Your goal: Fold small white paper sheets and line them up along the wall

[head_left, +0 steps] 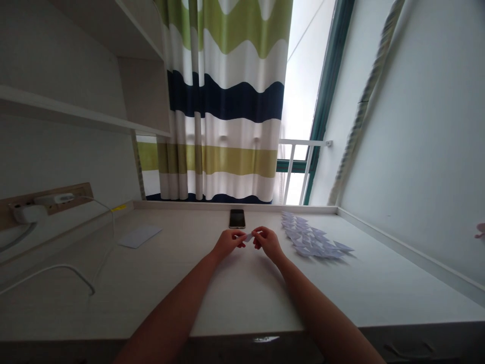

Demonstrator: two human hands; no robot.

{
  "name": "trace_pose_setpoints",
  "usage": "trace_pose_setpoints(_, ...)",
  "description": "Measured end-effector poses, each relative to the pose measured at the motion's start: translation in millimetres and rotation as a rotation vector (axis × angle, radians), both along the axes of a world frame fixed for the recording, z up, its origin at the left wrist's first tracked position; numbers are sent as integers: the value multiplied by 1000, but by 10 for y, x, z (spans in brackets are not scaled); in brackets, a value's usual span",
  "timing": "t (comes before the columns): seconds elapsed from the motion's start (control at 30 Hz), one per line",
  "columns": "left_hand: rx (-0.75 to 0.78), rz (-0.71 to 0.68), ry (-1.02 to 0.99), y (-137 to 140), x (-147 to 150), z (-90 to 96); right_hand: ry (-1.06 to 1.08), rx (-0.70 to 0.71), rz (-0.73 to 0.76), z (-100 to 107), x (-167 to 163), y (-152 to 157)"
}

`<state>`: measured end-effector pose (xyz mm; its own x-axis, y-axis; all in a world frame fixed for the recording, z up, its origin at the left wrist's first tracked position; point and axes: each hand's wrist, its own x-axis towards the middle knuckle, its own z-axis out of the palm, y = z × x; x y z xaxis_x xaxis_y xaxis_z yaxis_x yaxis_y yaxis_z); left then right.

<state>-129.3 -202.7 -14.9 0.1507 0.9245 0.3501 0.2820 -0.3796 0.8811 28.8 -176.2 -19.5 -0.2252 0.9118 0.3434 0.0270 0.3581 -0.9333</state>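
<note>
A small piece of white paper [248, 237] is held between my two hands, a little above the desk. My left hand [229, 240] pinches its left side between thumb and fingers. On the other side, my right hand [267, 240] pinches the paper's right edge. Fingers cover part of the piece, so its full shape is hidden. To the right of my right hand lies a cluster of folded white paper pieces [308, 237], pointed and overlapping in rows. Farther left on the desk is a flat stack of white paper [140, 236].
A black phone [237, 218] lies just beyond my hands on the white desk [242, 308]. White cables [76, 270] run from plugs [30, 214] at the left wall across the desk. A striped curtain [227, 101] hangs behind, and a shelf [83, 114] juts out upper left.
</note>
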Motion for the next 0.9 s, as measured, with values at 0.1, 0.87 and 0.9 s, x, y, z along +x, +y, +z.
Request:
trace_pose_setpoints(0.1,10,-12,9,7,-2,-12,-6,1,0,-20,2,22)
trace_pose_setpoints(0.87,-4,57,-47,25,-9,-18,13,-45,31,12,14,-26)
trace_pose_setpoints(0.9,-4,80,-64,32,-14,-22,48,-50,31,18,2,-38)
